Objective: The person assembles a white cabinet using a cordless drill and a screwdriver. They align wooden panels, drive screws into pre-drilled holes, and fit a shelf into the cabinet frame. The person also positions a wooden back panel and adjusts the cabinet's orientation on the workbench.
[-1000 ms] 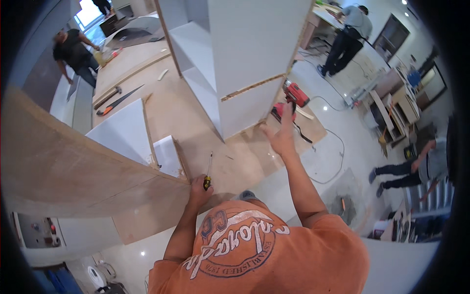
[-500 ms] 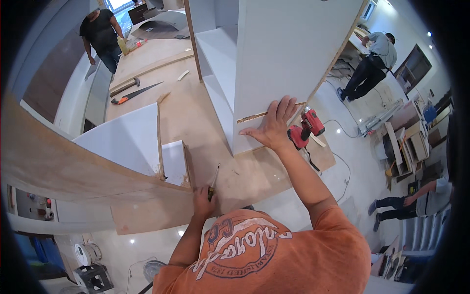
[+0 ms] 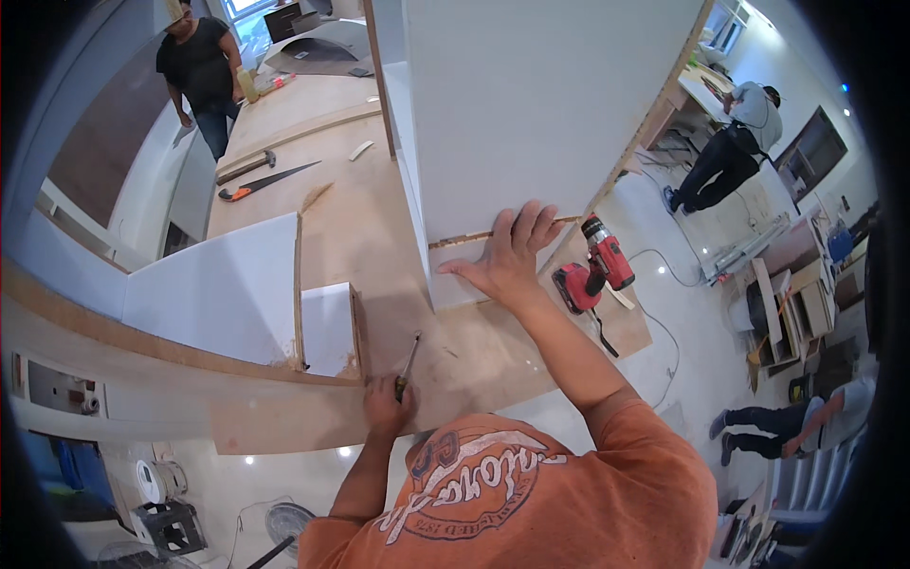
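My left hand [image 3: 390, 406] is closed round the handle of a screwdriver [image 3: 411, 357] low over the worktable, its shaft pointing away from me. My right hand [image 3: 512, 266] lies with fingers spread against the lower part of a tall white cabinet [image 3: 540, 123], across the gap where its raw chipboard edge shows. To the right of that hand, a red and black cordless drill [image 3: 595, 266] rests on the table. Left of the screwdriver stands another white cabinet piece [image 3: 218, 294] with a curved front edge and a small white box section [image 3: 328, 330] beside it.
A hammer [image 3: 245, 168] and an orange-handled handsaw [image 3: 269, 181] lie on the plywood-topped table [image 3: 351, 218]. One person [image 3: 201, 76] stands at the far left; two others [image 3: 739, 137] are on the right. Boards [image 3: 787, 303] and cables lie on the right-hand floor.
The tall cabinet has turned and shifted left, with my right hand moving along on it; less of its inside shows. The curved piece's upper edge appears lower. The screwdriver stays in my left hand.
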Demonstrator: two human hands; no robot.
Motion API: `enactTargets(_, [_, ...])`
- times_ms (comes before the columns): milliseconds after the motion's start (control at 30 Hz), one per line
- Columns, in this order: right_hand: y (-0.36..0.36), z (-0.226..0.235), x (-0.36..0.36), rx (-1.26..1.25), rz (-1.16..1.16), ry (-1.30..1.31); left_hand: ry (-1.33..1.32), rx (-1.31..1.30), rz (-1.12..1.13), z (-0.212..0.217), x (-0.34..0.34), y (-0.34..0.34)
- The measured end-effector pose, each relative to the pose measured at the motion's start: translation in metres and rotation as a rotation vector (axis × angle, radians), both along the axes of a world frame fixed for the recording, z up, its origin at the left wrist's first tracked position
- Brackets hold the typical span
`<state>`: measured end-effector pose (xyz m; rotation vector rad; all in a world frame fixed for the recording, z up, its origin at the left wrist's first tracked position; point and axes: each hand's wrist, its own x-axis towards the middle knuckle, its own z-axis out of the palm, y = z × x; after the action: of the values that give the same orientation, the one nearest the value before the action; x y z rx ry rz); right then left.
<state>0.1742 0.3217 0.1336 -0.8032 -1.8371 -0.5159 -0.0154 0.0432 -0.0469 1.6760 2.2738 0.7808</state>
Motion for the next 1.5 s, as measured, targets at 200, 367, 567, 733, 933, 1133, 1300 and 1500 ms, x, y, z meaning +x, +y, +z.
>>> enactTargets(200, [0.053, 0.003, -0.042, -0.006, -0.029, -0.003, 0.052, 0.019, 0.003, 0.013, 0.003, -0.001])
enactTargets(367, [0.105, 0.006, -0.065, -0.003, -0.046, -0.024, -0.008, 0.034, 0.045, 0.019, 0.008, -0.003])
enactTargets(567, [0.122, 0.007, -0.07, -0.038, -0.042, -0.037, -0.018, 0.072, 0.042, 0.015, 0.009, -0.002])
enactTargets(733, [0.089, 0.029, -0.053, -0.419, -0.087, -0.231, -0.001, 0.126, 0.034, 0.018, 0.007, -0.005])
enactTargets(933, [0.009, -0.01, -0.022, -0.674, 0.16, -0.406, -0.042, 0.026, 0.093, 0.027, 0.006, -0.009])
enactTargets(1133, [-0.069, -0.11, 0.04, -1.214, 0.23, -0.315, -0.089, -0.024, 0.044, -0.006, 0.008, -0.019])
enactTargets(1300, [-0.105, -0.168, 0.067, -1.283, 0.244, -0.337, -0.06, 0.093, 0.125, 0.006, 0.033, -0.069])
enactTargets(1500, [-0.111, -0.166, 0.061, -1.291, 0.232, -0.201, -0.251, 0.136, 0.172, 0.007, 0.057, -0.09])
